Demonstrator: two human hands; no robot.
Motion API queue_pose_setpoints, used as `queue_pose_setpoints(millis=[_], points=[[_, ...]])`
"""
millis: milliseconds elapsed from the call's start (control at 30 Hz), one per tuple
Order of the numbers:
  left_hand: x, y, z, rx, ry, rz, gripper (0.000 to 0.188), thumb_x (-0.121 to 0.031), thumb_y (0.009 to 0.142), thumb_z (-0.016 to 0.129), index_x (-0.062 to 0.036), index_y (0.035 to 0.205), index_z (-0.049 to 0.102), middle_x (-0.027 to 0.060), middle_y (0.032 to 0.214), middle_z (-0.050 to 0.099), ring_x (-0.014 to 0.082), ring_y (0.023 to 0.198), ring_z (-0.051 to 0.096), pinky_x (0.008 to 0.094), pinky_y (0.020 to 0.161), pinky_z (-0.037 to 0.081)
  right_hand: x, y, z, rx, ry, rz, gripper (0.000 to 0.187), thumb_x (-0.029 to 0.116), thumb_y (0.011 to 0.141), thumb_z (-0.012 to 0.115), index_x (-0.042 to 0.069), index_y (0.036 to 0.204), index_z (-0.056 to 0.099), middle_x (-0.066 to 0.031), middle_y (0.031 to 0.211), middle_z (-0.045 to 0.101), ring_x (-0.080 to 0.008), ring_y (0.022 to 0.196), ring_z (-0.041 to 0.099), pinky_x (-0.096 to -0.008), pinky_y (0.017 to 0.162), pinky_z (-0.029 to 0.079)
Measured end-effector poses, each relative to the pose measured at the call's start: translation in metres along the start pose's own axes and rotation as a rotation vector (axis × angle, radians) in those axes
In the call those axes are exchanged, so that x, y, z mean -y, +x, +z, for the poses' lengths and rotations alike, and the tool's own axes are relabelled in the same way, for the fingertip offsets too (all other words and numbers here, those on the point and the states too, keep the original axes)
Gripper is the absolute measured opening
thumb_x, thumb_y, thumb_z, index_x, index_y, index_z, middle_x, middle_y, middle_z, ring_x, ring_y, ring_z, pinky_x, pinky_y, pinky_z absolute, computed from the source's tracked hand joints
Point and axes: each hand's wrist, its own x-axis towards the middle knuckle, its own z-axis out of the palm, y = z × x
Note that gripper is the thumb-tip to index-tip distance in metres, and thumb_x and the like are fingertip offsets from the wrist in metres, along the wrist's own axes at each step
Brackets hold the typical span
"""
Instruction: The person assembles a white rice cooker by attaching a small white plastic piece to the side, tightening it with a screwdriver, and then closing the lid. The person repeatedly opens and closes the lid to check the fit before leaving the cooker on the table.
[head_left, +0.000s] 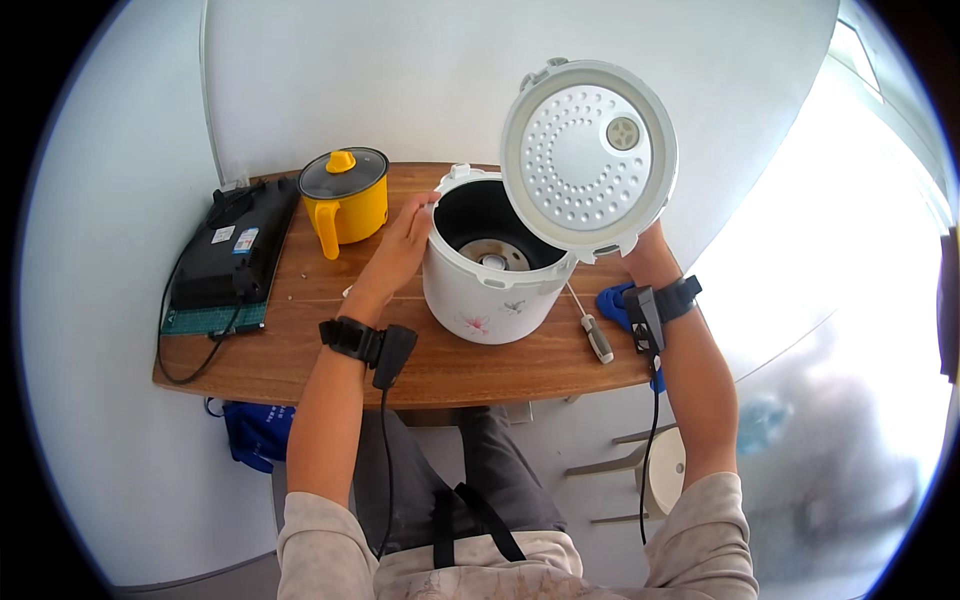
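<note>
A white rice cooker (490,305) with a flower print stands on the wooden table, its top uncovered. Inside the dark cavity a round heating plate (495,254) shows at the bottom. My left hand (402,243) grips the cooker's upper left side, fingertips at the rim. The cooker's lid (588,158) is tilted up over the right part of the opening, its dimpled metal underside facing me. My right hand (650,252) holds this lid from its lower right edge, with the fingers hidden behind it. A screwdriver (597,340) with a grey handle lies right of the cooker.
At the left, a yellow pot (362,212) with a glass lid stands near a black flat appliance (230,255) and its cord, over a green mat (190,320). Something blue (613,305) lies by my right wrist. A white stool (665,470) stands below, right of the table.
</note>
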Motion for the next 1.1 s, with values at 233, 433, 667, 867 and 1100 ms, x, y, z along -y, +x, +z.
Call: queue_pose_setpoints(millis=[233,433,667,867,1100], points=[[-0.005,-0.003,0.001,0.023,-0.039,0.002,0.042,-0.031,0.111,0.036,-0.0113,0.146,0.045,0.0093,0.143,0.049,0.0199,0.133,0.045,0.0326,0.112,0.036,0.014,0.001,0.02,-0.051,-0.196,-0.187,0.029,0.008,0.099,0.06,0.002,0.127,0.06,-0.0054,0.111,0.069,-0.0136,0.094,0.069,-0.0267,0.074,0.059],[0.002,0.001,-0.001,0.022,-0.122,0.004,0.048,-0.038,0.11,0.039,-0.0116,0.15,0.042,0.0067,0.143,0.049,0.0177,0.132,0.045,0.0323,0.111,0.036,0.044,0.01,0.055,-0.286,-0.723,-0.158,0.044,0.013,0.096,0.061,0.003,0.139,0.058,-0.0067,0.09,0.073,-0.0096,0.077,0.065,-0.0284,0.075,0.054],[0.005,-0.001,0.002,0.028,-0.127,-0.02,0.055,-0.045,0.109,0.039,-0.0136,0.154,0.037,0.0063,0.147,0.047,0.0188,0.134,0.044,0.0362,0.111,0.037,0.047,0.021,0.065,-0.172,-1.072,-0.217,0.047,0.024,0.089,0.067,0.011,0.134,0.064,-0.0177,0.096,0.074,-0.0251,0.085,0.071,-0.0372,0.081,0.055],[0.001,-0.003,-0.001,0.05,-0.171,-0.046,0.058,-0.048,0.107,0.041,-0.0144,0.154,0.036,0.0067,0.147,0.048,0.02,0.134,0.044,0.0377,0.11,0.037,0.038,0.016,0.093,-0.092,-1.22,-0.226,0.042,0.02,0.086,0.067,0.008,0.126,0.069,-0.0246,0.096,0.073,-0.0363,0.086,0.071,-0.0418,0.083,0.055],[0.001,-0.002,0.0,0.046,-0.253,-0.079,0.062,-0.054,0.107,0.037,-0.015,0.154,0.036,0.0082,0.147,0.048,0.0216,0.136,0.045,0.0388,0.113,0.035,0.021,0.023,0.096,0.035,-1.313,-0.244,0.042,0.02,0.086,0.066,0.005,0.125,0.068,-0.0275,0.1,0.071,-0.0413,0.091,0.07,-0.0435,0.087,0.055]])
